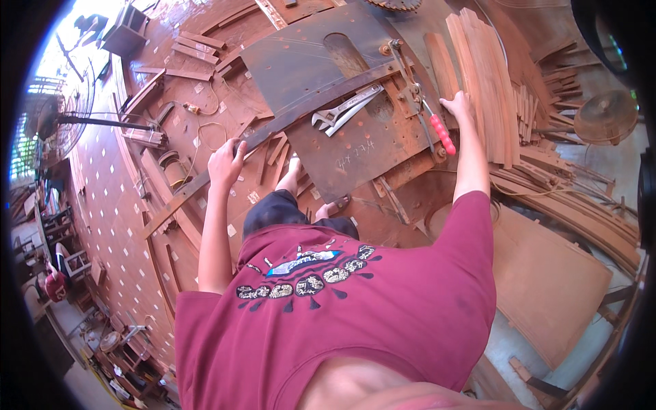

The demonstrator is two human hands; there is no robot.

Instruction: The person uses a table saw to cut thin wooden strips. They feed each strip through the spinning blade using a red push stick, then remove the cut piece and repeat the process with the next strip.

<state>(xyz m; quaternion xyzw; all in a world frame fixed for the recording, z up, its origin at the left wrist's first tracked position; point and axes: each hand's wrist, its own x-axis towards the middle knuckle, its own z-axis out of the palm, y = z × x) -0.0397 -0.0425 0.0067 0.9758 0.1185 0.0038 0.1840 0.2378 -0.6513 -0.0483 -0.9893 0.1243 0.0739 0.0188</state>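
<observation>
My left hand is closed round a long narrow bar that crosses the metal machine table and reaches past its left edge. On the right, my right hand touches a pile of long wooden boards, thumb spread away from the other fingers; some fingertips are hard to make out. Just left of that forearm is a toggle clamp with a red handle, fixed to a rusty bracket. An adjustable wrench lies on the table beside a silver open-ended wrench.
A round saw blade shows at the far edge. Wood offcuts and a cord lie on the tiled floor at left, near a standing fan. A large flat panel and stacked strips are at right.
</observation>
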